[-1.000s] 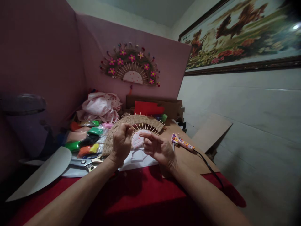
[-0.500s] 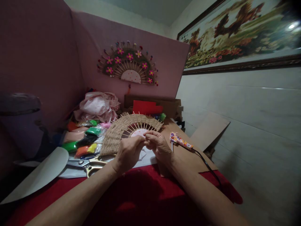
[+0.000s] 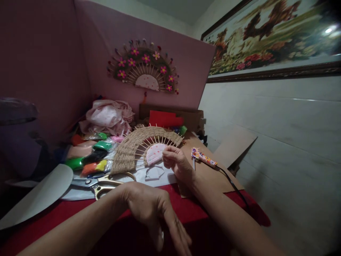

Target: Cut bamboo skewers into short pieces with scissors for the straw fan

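My left hand [image 3: 153, 209] hangs over the red cloth at the table's front, its fingers stretched downward and apart, with nothing visible in them. Higher up, my right hand [image 3: 179, 164] is closed in a pinch; whatever sits between the fingertips is too small or hidden to name. Just behind it lies a woven twine fan [image 3: 127, 151] with thin sticks poking out and a pink dotted half-circle [image 3: 154, 154] at its centre. A small clear and white piece [image 3: 154, 173] rests on the white sheet below the fan.
Gold-handled scissors [image 3: 102, 185] and a white disc [image 3: 44, 195] lie left, near colourful clay packets [image 3: 87, 156]. A flower-patterned glue gun [image 3: 204, 157] rests on cardboard [image 3: 213, 183] at right. Crumpled pink cloth [image 3: 108, 115] sits behind; a decorated fan [image 3: 145, 69] hangs above.
My left hand has parted from the right one and dropped toward the front, its fingers opening. The right hand stays pinched in nearly the same place. The view has shifted slightly.
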`<action>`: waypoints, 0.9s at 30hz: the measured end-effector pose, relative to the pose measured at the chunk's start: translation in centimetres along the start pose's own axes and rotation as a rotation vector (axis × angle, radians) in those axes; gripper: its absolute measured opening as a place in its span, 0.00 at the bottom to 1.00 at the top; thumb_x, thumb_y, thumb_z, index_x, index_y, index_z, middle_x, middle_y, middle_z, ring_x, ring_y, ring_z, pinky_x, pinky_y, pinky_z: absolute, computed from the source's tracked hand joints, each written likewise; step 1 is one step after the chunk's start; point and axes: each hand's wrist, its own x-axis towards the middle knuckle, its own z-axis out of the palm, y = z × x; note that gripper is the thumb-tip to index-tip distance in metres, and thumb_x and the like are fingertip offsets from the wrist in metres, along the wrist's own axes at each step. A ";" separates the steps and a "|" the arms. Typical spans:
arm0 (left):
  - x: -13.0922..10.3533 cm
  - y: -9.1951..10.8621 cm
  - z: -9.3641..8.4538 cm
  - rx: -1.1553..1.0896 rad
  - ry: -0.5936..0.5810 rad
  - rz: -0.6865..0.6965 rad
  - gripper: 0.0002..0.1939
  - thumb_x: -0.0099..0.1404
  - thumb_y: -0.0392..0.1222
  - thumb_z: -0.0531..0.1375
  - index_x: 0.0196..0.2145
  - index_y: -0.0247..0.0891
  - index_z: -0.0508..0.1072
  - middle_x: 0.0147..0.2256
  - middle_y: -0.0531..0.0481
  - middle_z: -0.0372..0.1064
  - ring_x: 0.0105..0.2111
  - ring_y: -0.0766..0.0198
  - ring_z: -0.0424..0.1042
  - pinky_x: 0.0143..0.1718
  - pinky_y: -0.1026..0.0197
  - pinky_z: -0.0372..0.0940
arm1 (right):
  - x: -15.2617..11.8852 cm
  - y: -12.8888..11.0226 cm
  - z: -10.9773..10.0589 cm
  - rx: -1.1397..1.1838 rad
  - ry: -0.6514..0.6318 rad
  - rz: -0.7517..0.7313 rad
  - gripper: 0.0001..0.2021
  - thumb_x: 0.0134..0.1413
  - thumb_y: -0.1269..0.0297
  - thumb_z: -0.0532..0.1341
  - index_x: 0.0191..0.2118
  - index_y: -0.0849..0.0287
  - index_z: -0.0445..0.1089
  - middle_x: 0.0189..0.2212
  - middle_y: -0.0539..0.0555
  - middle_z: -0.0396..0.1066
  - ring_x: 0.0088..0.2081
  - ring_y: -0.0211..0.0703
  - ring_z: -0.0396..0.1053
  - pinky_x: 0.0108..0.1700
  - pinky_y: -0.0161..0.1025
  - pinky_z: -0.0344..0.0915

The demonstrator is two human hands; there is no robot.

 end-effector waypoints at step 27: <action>-0.3 -0.9 -0.5 -0.081 0.069 -0.182 0.17 0.55 0.50 0.61 0.40 0.39 0.77 0.24 0.51 0.72 0.25 0.61 0.73 0.29 0.60 0.69 | 0.2 0.5 -0.1 -0.221 0.040 -0.092 0.06 0.43 0.64 0.64 0.29 0.62 0.69 0.19 0.46 0.64 0.17 0.29 0.54 0.17 0.29 0.50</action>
